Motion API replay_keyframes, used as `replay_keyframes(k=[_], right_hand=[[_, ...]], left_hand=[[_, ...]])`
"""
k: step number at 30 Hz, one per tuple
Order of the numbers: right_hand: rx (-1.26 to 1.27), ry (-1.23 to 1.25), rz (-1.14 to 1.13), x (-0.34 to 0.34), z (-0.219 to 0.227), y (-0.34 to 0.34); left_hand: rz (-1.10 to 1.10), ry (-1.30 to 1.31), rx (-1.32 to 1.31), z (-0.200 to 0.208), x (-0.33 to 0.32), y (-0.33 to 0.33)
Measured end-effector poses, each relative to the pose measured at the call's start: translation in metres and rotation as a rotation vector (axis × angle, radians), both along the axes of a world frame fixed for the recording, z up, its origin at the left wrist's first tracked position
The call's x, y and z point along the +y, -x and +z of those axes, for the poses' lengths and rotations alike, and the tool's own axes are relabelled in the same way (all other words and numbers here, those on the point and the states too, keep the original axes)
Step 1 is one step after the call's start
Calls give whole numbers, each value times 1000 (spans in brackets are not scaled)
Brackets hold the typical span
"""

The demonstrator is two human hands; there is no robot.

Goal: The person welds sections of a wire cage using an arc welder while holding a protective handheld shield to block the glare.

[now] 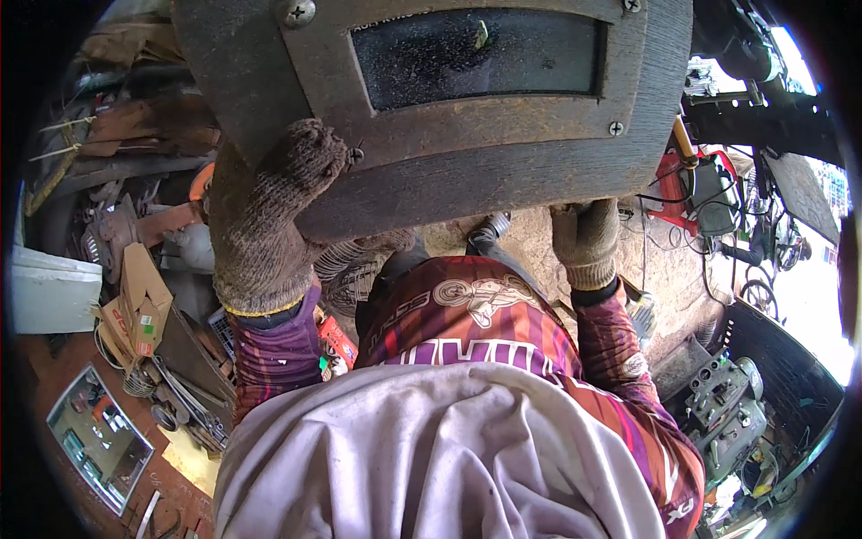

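Note:
A welding shield with a dark rectangular window fills the upper middle of the view. My left hand, in a brown knit glove, is closed on the shield's lower left edge, next to a small bolt. A bit of similar brown knit shows just below that edge. My right hand wears a matching glove and reaches up behind the shield's lower right edge. Its fingers are hidden there, so I cannot tell what they hold.
An open cardboard box, metal tools and a framed mirror lie at left. Coiled metal is beyond my left forearm. A red machine with cables stands at far right; a grey metal engine part is nearer.

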State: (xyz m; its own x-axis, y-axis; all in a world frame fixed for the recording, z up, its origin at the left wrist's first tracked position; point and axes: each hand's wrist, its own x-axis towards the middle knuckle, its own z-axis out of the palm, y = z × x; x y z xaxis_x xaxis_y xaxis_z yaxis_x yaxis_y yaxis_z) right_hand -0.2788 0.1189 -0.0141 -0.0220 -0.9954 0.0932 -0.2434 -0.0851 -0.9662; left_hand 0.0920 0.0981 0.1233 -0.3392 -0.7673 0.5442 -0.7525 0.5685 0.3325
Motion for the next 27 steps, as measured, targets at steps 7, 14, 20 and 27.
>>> replay_keyframes(k=[7, 14, 20, 27], right_hand=[[290, 190, 3, -3, 25, -8], [199, 117, -59, 4, 15, -4], [236, 124, -52, 7, 14, -3], [306, 128, -37, 4, 14, -4]], left_hand=[[26, -107, 163, -10, -2, -6], [-114, -672, 1531, 46, -9, -40], [250, -424, 1282, 25, -7, -121], [-252, -768, 1561, 34, -12, -68]])
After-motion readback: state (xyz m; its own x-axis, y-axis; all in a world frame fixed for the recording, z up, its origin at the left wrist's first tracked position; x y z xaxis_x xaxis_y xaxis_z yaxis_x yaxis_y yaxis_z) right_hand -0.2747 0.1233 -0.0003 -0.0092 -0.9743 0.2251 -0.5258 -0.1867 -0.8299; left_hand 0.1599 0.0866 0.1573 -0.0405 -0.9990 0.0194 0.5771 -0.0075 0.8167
